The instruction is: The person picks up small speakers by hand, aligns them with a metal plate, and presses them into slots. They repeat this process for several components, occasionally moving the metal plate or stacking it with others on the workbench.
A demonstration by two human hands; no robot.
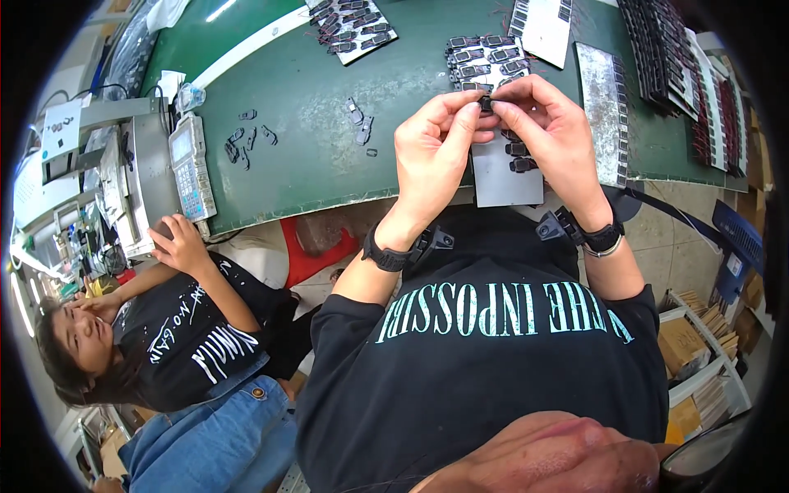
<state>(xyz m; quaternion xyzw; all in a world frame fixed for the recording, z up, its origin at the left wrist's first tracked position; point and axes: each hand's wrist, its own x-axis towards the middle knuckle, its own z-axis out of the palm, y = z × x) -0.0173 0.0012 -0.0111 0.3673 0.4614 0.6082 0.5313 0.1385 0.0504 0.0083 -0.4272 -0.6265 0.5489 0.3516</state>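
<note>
My left hand and my right hand meet over the workbench, thumbs and fingertips closed on one small black part. Fingers cover most of it, so its exact kind is hard to make out. Just beyond and beneath my hands lies a pale board bearing rows of small black rectangular modules. A few more modules on it show between my hands. Part of that board is hidden by my fingers.
Loose black pieces and silvery-black ones lie on the green bench. Further boards of modules lie at the back; a metal strip is on the right. A co-worker's hand is near a keypad device.
</note>
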